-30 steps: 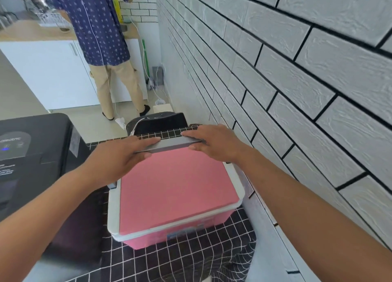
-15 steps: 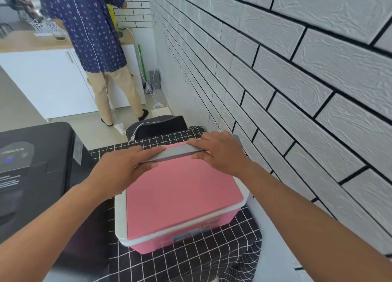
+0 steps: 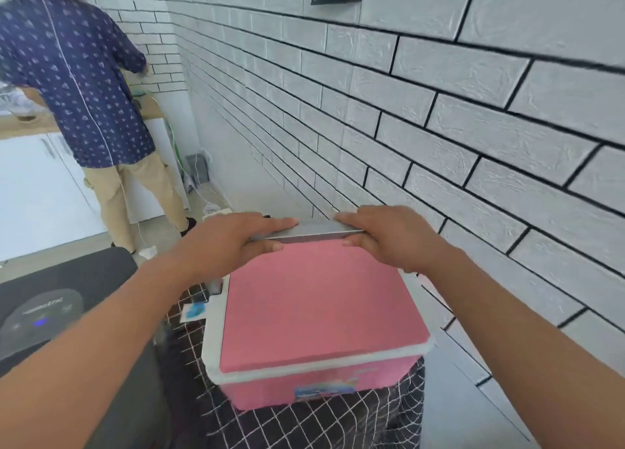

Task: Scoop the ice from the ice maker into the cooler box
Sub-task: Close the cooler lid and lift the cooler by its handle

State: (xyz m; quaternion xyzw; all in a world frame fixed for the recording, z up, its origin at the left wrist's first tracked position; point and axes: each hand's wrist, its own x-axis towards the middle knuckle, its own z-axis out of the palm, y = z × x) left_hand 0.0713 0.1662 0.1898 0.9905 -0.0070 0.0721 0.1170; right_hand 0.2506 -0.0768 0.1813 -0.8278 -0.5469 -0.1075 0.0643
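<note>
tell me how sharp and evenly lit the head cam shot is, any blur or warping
Head view: bright, even daylight, no hard glare; soft motion blur over the cooler box, both hands and the ice maker; wide-angle warping bends the brick wall lines; the person at the counter is smeared near the edge.

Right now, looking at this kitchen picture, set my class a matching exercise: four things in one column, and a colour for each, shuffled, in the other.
Things:
1. cooler lid
2. ice maker
3. wall
4. other person's shirt

Colours:
A. white with black lines
B. pink
C. navy with a pale pattern
D. black

Pairs: 1-B, 2-D, 3-A, 4-C
</note>
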